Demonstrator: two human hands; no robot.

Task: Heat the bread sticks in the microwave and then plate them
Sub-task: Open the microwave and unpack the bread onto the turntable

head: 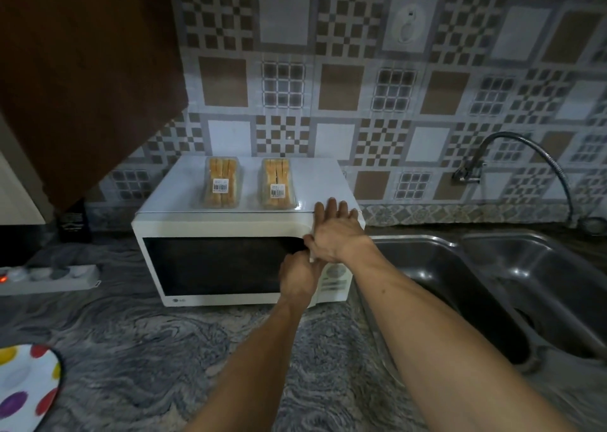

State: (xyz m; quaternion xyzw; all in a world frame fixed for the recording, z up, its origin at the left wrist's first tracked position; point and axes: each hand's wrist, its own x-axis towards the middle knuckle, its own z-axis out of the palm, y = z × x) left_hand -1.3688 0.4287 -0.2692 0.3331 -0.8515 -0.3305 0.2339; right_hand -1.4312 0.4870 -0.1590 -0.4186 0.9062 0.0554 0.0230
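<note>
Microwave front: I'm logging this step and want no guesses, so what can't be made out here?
- Head view: the microwave door edge is covered by the left hand; its grip is unclear.
- The control panel print is too small, and the right hand partly hides it.
- The interior is dark behind the door glass.
- The spotted plate is cut off by the left edge.

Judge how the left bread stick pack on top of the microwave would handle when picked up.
The left bread stick pack looks like a clear, shallow plastic tray, so it is probably light and fairly stiff, though it may flex if squeezed. Its glossy film could be a little slippery. Lying flat on the microwave top, it seems unlikely to roll or tip; the sticks inside may snap under pressure.
</note>
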